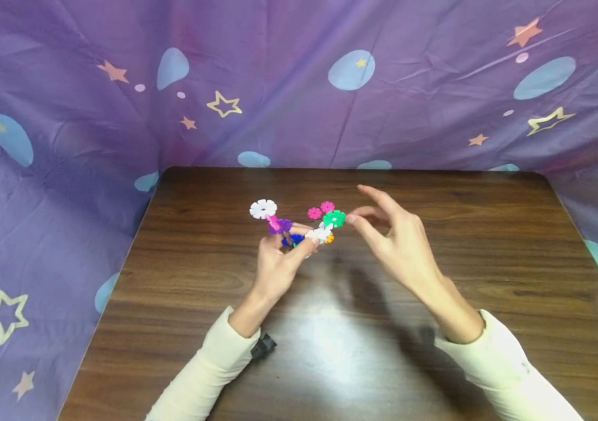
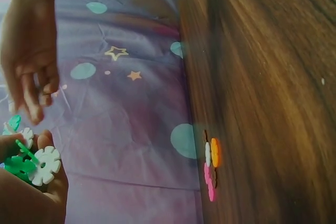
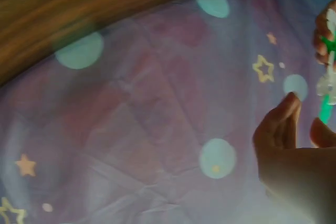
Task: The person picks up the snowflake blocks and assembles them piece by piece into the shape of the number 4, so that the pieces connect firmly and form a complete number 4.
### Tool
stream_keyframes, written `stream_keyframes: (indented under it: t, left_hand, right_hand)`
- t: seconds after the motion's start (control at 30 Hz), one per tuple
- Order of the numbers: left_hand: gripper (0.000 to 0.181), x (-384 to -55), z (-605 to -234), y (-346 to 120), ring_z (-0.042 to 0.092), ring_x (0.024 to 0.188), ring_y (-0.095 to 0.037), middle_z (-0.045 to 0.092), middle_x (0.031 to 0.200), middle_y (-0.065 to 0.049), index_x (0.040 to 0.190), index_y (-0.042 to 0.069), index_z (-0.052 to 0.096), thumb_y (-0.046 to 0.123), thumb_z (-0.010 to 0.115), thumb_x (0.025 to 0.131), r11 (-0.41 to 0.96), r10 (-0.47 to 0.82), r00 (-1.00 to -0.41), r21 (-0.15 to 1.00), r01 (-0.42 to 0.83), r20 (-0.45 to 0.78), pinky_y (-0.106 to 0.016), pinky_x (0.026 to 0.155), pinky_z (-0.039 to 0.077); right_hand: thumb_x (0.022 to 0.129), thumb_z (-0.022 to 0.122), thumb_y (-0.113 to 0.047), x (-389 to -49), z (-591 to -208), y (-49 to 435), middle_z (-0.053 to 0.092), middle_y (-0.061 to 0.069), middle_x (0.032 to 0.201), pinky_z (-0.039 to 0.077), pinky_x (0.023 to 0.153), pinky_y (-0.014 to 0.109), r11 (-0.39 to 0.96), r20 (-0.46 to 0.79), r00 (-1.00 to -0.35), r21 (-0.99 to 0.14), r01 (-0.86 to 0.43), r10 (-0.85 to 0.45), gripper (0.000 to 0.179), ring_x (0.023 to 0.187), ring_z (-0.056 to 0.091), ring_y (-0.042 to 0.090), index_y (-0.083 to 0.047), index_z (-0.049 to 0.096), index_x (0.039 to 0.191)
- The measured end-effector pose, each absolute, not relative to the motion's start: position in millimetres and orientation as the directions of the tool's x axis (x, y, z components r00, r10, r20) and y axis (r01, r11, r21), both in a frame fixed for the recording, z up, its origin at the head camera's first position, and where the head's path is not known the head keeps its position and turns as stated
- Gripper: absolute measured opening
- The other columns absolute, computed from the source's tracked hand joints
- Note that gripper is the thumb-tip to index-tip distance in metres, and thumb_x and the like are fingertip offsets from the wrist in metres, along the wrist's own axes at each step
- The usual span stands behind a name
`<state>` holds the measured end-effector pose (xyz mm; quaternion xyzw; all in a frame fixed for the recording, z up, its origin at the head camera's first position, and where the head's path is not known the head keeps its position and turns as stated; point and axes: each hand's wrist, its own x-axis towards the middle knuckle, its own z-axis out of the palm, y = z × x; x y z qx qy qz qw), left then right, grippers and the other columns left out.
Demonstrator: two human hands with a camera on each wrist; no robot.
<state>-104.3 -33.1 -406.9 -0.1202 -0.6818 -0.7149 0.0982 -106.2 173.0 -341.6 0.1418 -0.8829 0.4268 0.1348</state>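
My left hand (image 1: 276, 266) grips a joined chain of notched plastic discs, the flower-shaped interlocking kind. A white disc (image 1: 263, 209), a pink piece and a purple disc (image 1: 280, 226) stick out on its left. On its right are another white disc (image 1: 320, 235) and a green disc (image 1: 334, 218). The left wrist view shows the thumb and fingers around green and white discs (image 2: 48, 165). My right hand (image 1: 401, 245) is raised just right of the green disc, holding nothing. Its thumb and fingers stand apart in the right wrist view, close to the chain's green end (image 3: 325, 109).
Loose pink discs (image 1: 327, 207) lie on the wooden table (image 1: 199, 292) behind the chain, beside white, orange (image 2: 215, 152) and brown ones. A purple patterned curtain (image 1: 288, 70) hangs around the table's far and side edges. A black strap piece (image 1: 263, 347) sits at the left cuff.
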Motion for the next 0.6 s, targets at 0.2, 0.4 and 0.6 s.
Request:
stream_keyframes:
  t: [0.2,0.4,0.6]
  left_hand:
    - [0.009,-104,-408,-37,0.070,0.077,-0.006,0.075,0.095,-0.025,0.095,-0.006,0.074,-0.003,0.073,0.086,-0.035,0.020,-0.950,0.949,0.312,0.313,-0.024,0.072,0.060]
    - [0.008,-104,-407,-38,0.070,0.076,-0.007,0.075,0.095,-0.024,0.095,-0.006,0.074,-0.004,0.072,0.087,-0.038,0.025,-0.946,0.946,0.321,0.322,-0.023,0.071,0.060]
    - [0.008,-103,-407,-37,0.070,0.075,-0.007,0.075,0.095,-0.025,0.095,-0.006,0.074,-0.003,0.073,0.087,-0.045,0.039,-0.943,0.943,0.329,0.331,-0.024,0.071,0.060]
  right_hand:
    - [0.101,0.066,-0.027,-117,-369,200,0.080,0.012,0.103,0.055,0.091,0.052,0.705,0.227,-0.968,-0.670,-0.233,-0.104,0.041,0.084,0.075,0.031,-0.002,0.065,0.133]
    - [0.103,0.061,-0.022,-133,-421,234,0.078,0.019,0.108,0.057,0.092,0.057,0.755,0.033,-0.993,-0.647,-0.108,-0.114,0.037,0.102,0.076,0.038,0.002,0.064,0.132]
    - [0.099,0.065,-0.015,-152,-455,253,0.075,0.021,0.111,0.057,0.086,0.053,0.779,-0.037,-0.996,-0.626,-0.043,-0.086,0.033,0.096,0.074,0.036,0.000,0.064,0.129]
